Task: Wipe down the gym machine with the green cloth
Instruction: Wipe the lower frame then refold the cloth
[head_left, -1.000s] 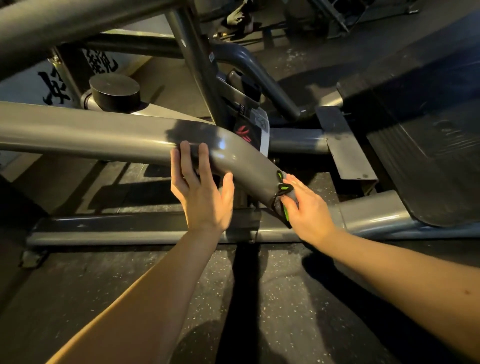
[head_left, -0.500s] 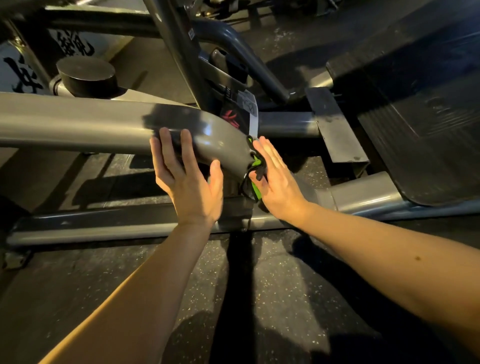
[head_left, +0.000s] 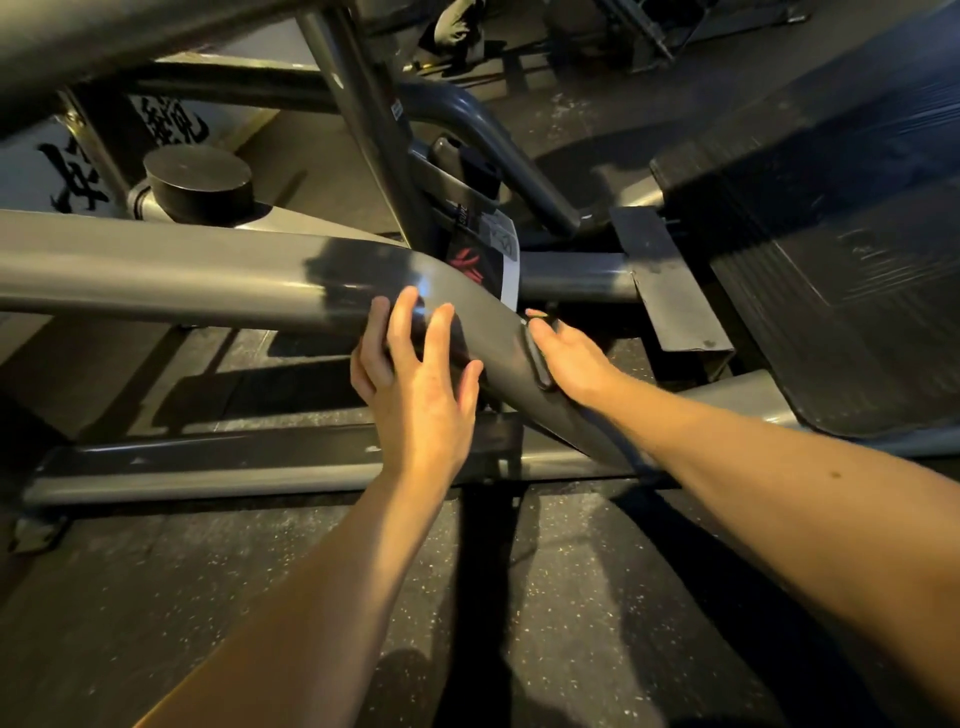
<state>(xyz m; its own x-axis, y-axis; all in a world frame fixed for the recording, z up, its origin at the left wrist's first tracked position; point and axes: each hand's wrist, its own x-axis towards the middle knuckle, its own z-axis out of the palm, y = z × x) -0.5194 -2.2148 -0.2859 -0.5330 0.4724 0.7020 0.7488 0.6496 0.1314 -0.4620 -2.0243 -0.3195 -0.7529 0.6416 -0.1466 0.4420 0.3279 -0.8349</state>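
Note:
A thick grey bent tube (head_left: 208, 270) of the gym machine crosses the view from left to lower right. My left hand (head_left: 415, 379) rests on its near side at the bend, fingers spread and straight. My right hand (head_left: 571, 353) lies flat against the tube's far side just below the bend, partly hidden behind it. Only a thin dark edge of the green cloth (head_left: 537, 361) shows, squeezed between that palm and the tube; no green is visible.
An upright post (head_left: 374, 130) rises behind the bend, with a black-and-white label (head_left: 493, 254) at its foot. A round black cap (head_left: 197, 182) sits at the left. A large dark wrapped pad (head_left: 831, 234) fills the right. A low floor rail (head_left: 234, 462) runs under my hands.
My right hand slid with the cloth up and round to the tube's far side, so the green part is now hidden. My left hand stayed at the bend and spread its fingers.

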